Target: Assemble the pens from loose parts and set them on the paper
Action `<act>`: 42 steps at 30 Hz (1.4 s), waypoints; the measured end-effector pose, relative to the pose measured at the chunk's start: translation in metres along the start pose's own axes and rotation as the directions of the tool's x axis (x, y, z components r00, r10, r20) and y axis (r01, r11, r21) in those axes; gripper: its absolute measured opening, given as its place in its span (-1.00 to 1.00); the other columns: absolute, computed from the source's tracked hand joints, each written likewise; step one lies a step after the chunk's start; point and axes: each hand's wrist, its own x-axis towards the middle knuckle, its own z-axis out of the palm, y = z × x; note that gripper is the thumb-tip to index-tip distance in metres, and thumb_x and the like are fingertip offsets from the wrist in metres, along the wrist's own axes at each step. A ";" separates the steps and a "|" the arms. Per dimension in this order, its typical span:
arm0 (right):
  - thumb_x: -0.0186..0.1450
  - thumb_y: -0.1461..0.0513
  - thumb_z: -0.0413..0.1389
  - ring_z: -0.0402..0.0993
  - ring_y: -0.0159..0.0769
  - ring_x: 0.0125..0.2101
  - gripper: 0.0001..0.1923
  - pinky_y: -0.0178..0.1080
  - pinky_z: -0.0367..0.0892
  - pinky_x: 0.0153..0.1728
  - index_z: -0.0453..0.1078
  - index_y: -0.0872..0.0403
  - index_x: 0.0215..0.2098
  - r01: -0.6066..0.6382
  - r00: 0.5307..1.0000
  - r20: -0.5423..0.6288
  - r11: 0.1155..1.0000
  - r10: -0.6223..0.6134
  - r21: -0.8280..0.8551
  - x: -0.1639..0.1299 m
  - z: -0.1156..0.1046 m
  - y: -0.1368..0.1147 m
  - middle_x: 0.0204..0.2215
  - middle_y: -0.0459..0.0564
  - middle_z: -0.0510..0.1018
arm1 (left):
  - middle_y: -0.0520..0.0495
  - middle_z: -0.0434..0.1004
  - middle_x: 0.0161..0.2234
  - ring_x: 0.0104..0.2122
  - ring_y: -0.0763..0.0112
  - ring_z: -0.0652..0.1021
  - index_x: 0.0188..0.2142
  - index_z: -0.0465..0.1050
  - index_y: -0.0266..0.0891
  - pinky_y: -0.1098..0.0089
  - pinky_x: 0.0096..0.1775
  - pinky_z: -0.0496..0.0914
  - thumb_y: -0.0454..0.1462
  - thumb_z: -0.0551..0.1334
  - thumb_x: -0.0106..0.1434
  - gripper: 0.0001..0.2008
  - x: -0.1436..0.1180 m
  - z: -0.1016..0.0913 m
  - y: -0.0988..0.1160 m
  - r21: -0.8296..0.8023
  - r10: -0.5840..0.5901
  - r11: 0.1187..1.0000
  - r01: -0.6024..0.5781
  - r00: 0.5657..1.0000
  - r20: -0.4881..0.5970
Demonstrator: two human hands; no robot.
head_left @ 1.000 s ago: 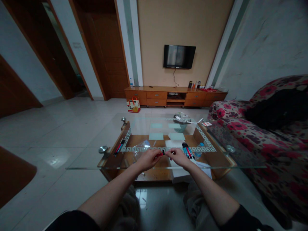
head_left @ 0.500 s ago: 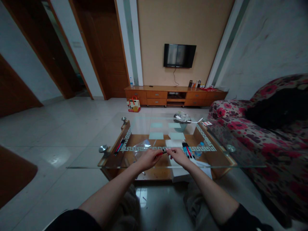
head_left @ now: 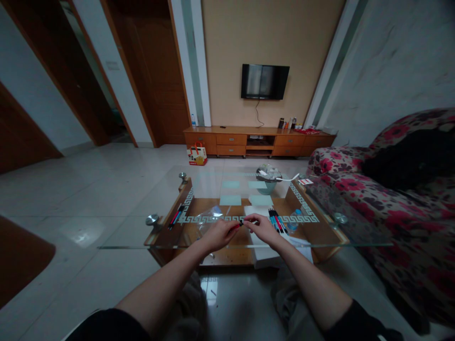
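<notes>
Over the near part of the glass coffee table (head_left: 128,232), my left hand (head_left: 220,234) is closed around a red pen (head_left: 237,227) with a black end that points to the right. The fingers of my right hand (head_left: 262,228) are bent and pinched together right at that black end. Whatever lies between these fingertips is too small to make out. To the right of my right hand lies a row of pens (head_left: 277,221) in blue, black and red. Another small group of pens (head_left: 176,217) rests at the left side. A clear plastic bag (head_left: 210,215) lies beyond my left hand.
Below the glass, on the right, are a white box (head_left: 265,259) and papers. A water bottle (head_left: 294,219) is beside the right-hand pens. A waste basket (head_left: 266,186) stands past the table's far side, and a flowered sofa (head_left: 341,166) borders the right.
My right fingers have shifted slightly at the pen's black end, and less of that end shows now. My left hand keeps its hold on the pen; the surrounding objects stay in place.
</notes>
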 end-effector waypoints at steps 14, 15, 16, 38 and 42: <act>0.11 -0.01 0.22 0.39 -0.37 -0.51 -0.64 -0.34 0.24 -0.51 0.48 0.11 -0.32 -0.050 0.997 -0.047 0.993 0.055 0.106 0.003 0.002 0.005 -0.45 -0.04 0.53 | -0.04 0.47 -0.43 -0.44 0.43 0.44 -0.20 0.42 -0.24 0.46 -0.35 0.20 -0.18 -0.02 0.41 -0.72 0.000 -0.001 0.002 0.056 -0.011 0.998 0.011 1.000 0.001; 0.11 -0.01 0.22 0.39 -0.37 -0.51 -0.65 -0.34 0.24 -0.51 0.49 0.11 -0.32 -0.052 0.997 -0.051 0.992 0.058 0.118 0.004 0.002 0.006 -0.45 -0.04 0.53 | -0.04 0.47 -0.42 -0.45 0.43 0.44 -0.20 0.42 -0.24 0.46 -0.35 0.20 -0.17 -0.02 0.41 -0.71 0.001 -0.001 0.002 0.058 -0.014 0.998 0.014 1.000 0.002; 0.11 0.00 0.22 0.39 -0.38 -0.51 -0.65 -0.34 0.24 -0.51 0.49 0.11 -0.32 -0.051 0.997 -0.054 0.990 0.058 0.129 0.004 0.002 0.006 -0.45 -0.04 0.53 | -0.04 0.48 -0.42 -0.44 0.43 0.44 -0.19 0.42 -0.23 0.46 -0.35 0.20 -0.17 -0.03 0.41 -0.71 0.001 -0.001 0.002 0.061 -0.017 0.998 0.017 1.000 0.004; 0.13 0.02 0.21 0.36 -0.39 -0.50 -0.63 -0.35 0.20 -0.55 0.49 0.12 -0.22 -0.069 0.990 -0.102 0.967 0.096 0.245 0.002 -0.002 -0.008 -0.42 -0.03 0.53 | -0.07 0.51 -0.38 -0.40 0.37 0.48 0.12 0.29 -0.20 0.43 -0.31 0.29 -0.22 0.01 0.38 -0.64 -0.001 -0.007 0.010 -0.034 -0.071 0.997 0.071 0.997 -0.010; 0.12 -0.01 0.22 0.36 -0.38 -0.50 -0.61 -0.35 0.20 -0.55 0.48 0.12 -0.27 -0.059 0.987 -0.131 0.963 0.097 0.265 0.002 -0.002 -0.010 -0.43 -0.03 0.51 | -0.02 0.49 -0.43 -0.46 0.41 0.46 0.22 0.18 -0.19 0.45 -0.33 0.28 -0.23 0.01 0.38 -0.57 -0.002 -0.008 0.012 -0.059 -0.089 0.994 0.089 0.996 -0.004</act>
